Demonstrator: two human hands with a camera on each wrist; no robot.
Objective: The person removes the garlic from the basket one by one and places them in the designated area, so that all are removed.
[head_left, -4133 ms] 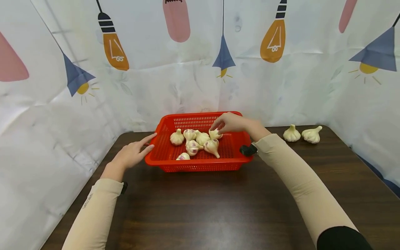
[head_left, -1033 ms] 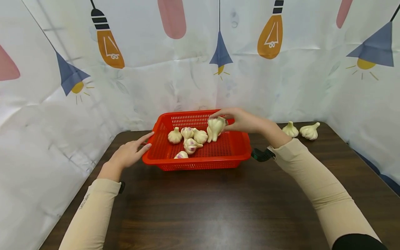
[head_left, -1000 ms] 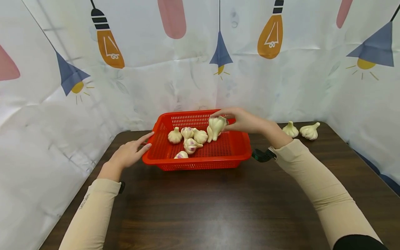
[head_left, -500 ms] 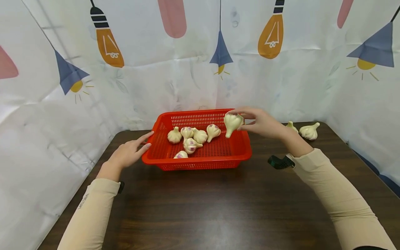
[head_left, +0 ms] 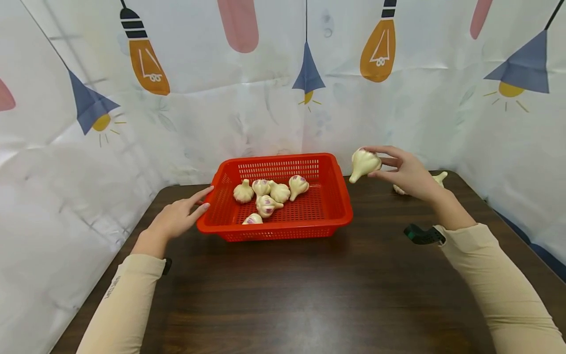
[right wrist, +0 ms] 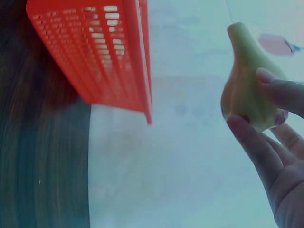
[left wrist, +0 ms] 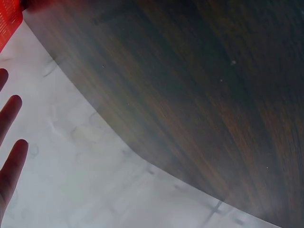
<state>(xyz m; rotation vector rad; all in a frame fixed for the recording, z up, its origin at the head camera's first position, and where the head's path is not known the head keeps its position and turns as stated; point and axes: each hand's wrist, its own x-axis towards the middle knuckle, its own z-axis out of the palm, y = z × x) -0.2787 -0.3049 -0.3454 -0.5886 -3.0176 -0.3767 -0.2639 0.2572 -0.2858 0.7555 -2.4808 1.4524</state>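
Between thumb and fingers my right hand (head_left: 409,173) pinches a garlic bulb (head_left: 365,163), its stem pointing down to the left. It is in the air just right of the red basket (head_left: 275,228). The right wrist view shows the same garlic bulb (right wrist: 249,88) close up, thumb on one side and fingers on the other. At the basket's left end my left hand (head_left: 174,219) has its fingers extended, fingertips touching the rim. Several more garlic bulbs (head_left: 267,206) lie inside the basket, mostly toward its left and middle.
Behind my right hand, two garlic bulbs on the table are partly hidden; one stem (head_left: 440,177) shows. The dark wooden table (head_left: 283,290) extends in front of the basket. A white printed curtain (head_left: 265,118) hangs close behind.
My right hand has picked a garlic bulb out of the basket and carried it right, past the basket's right rim. My left hand stays at the left rim.
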